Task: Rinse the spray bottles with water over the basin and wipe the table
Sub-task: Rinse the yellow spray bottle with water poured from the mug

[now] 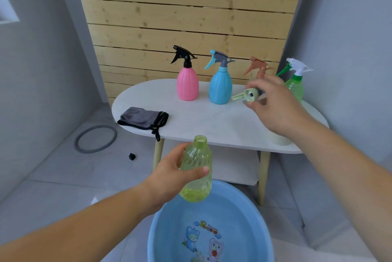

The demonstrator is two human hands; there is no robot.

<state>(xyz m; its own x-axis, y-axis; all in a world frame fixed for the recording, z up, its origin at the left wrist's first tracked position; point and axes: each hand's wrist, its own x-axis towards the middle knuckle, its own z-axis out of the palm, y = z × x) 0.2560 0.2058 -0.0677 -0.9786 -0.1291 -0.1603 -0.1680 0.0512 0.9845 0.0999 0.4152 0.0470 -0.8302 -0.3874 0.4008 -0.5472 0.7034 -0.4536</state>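
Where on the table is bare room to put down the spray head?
Room for the spray head: the table is bare in front of the pink bottle and blue bottle, right of the grey cloth. Crowded: the back right, around the orange bottle and green bottle.

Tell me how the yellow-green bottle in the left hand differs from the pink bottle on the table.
The translucent yellow-green plastic bottle is held by the left hand over the blue basin; the opaque pink plastic spray bottle stands on the white table. The yellow-green one's neck is open; the pink one wears a black trigger head. Both are ribbed and roughly upright.
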